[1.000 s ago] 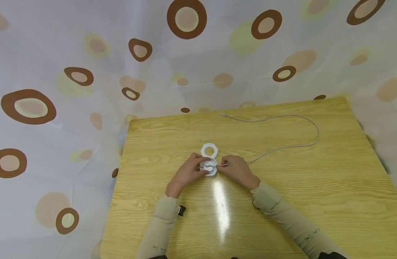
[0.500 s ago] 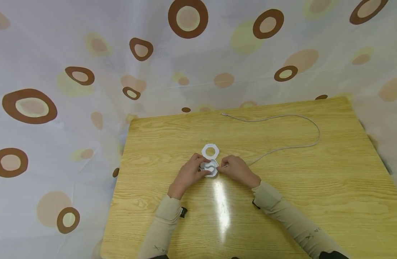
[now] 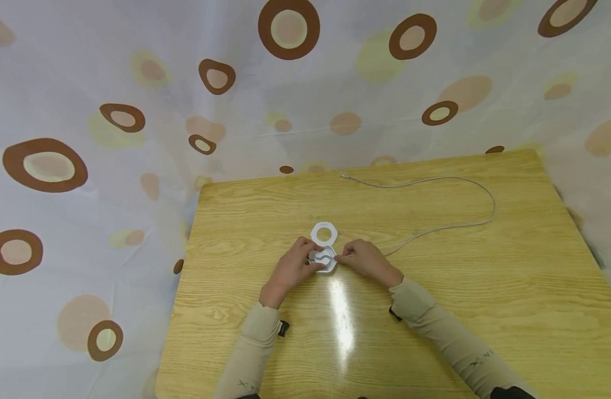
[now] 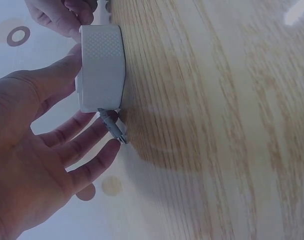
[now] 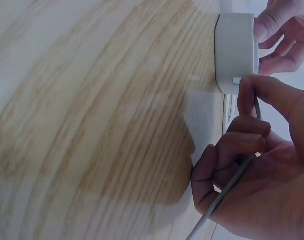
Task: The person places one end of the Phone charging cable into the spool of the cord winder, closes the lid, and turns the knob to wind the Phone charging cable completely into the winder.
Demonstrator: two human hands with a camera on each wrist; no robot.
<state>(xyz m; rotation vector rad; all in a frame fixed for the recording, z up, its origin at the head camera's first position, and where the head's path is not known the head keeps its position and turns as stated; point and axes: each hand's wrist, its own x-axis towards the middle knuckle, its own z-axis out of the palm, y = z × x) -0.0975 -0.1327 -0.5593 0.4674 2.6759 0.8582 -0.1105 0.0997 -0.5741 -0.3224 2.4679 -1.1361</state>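
Note:
On the table, a small white hexagonal case [image 3: 331,268] lies between the hands, its lid [image 3: 334,235] with a round hole laid back behind it. My left hand [image 3: 290,268] grips the case at its rim with thumb and fingers. A thin grey cable [image 3: 455,226] runs in a wavy line across the inside of the case. One cable plug [image 4: 112,126] pokes out of the case wall near the left fingers. My right hand [image 3: 367,262] pinches the cable close to the right wall, where a small notch shows in the right wrist view.
From the right hand the cable loops over the wooden table [image 3: 245,221] and ends in a plug [image 3: 345,176] near the back edge. A patterned curtain [image 3: 305,94] hangs behind and beside the table. Glare streaks the tabletop before the case.
Both hands keep nearly the same places. The cable's loop at the right has shifted slightly to the right, and the line inside the case looks more sharply waved than a second ago.

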